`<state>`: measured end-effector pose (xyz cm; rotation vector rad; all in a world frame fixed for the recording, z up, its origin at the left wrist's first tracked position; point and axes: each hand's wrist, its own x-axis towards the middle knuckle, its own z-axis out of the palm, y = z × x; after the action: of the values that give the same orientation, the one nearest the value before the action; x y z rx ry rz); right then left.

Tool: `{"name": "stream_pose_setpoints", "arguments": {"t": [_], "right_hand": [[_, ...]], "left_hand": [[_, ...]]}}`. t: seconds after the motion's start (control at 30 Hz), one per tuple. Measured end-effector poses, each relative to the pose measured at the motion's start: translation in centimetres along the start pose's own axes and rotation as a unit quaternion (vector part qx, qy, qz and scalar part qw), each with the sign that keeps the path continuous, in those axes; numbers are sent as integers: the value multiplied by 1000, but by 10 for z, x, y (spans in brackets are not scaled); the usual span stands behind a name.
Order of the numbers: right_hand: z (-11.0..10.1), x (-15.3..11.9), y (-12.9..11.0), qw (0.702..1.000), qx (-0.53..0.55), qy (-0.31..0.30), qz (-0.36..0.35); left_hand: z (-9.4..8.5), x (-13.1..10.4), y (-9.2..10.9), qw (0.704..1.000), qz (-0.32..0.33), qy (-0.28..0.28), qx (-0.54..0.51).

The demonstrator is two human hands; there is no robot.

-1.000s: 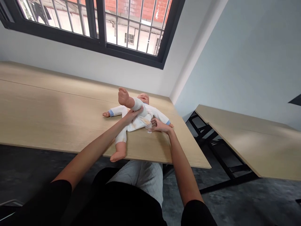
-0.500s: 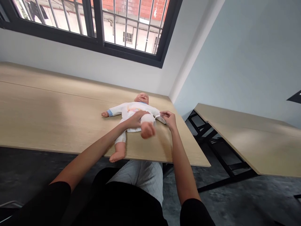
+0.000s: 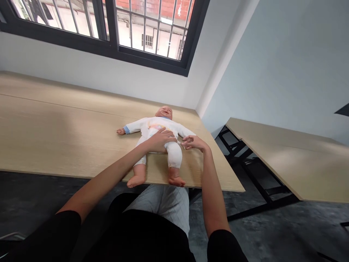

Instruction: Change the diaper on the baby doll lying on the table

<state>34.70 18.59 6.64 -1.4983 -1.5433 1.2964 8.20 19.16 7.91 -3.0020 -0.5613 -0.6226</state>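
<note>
A baby doll (image 3: 166, 125) lies on its back on the wooden table, head toward the window. It wears a white long-sleeved top with blue cuffs and white leggings (image 3: 174, 154), its bare feet near the front edge. Across the doll's lower belly rests my left hand (image 3: 162, 139), its fingers stretched out flat. Beside the hip on the right side, my right hand (image 3: 192, 142) has its fingers bent and closed on a small white strip (image 3: 181, 144) at the doll's waist. Whether that strip belongs to a diaper or to the clothing, I cannot tell.
The table (image 3: 68, 142) runs along the wall below a barred window (image 3: 152, 29). Its right edge ends near the doll, with a gap before a second table (image 3: 294, 156) on black metal legs. A dark floor (image 3: 272, 233) shows below.
The doll's raised leg on the right has come down onto the table. My left hand has let go of that leg and lies on the belly; my right hand has moved slightly down toward the hip.
</note>
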Motion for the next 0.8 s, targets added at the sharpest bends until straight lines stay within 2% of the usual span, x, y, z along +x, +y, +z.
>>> {"name": "stream_pose_setpoints", "arguments": {"t": [0.1, 0.23, 0.33, 0.4, 0.6, 0.8], "right_hand": [[-4, -1, 1, 998, -54, -24, 2], [-7, 2, 2, 989, -144, 14, -31], [-8, 3, 2, 987, -112, 50, -100], [-7, 3, 2, 989, -75, 58, -118], [4, 5, 1, 997, 23, 72, -25], [10, 2, -5, 995, 10, 97, -33]], "left_hand": [[0, 1, -1, 1000, 11, -10, 28], [0, 1, 0, 999, 15, -12, 29], [1, 0, -1, 1000, 15, -9, 26], [2, -1, -1, 1000, 15, -7, 26], [3, 0, 0, 1000, 4, -8, 18], [2, 0, 1, 1000, 1, -6, 16]]}}
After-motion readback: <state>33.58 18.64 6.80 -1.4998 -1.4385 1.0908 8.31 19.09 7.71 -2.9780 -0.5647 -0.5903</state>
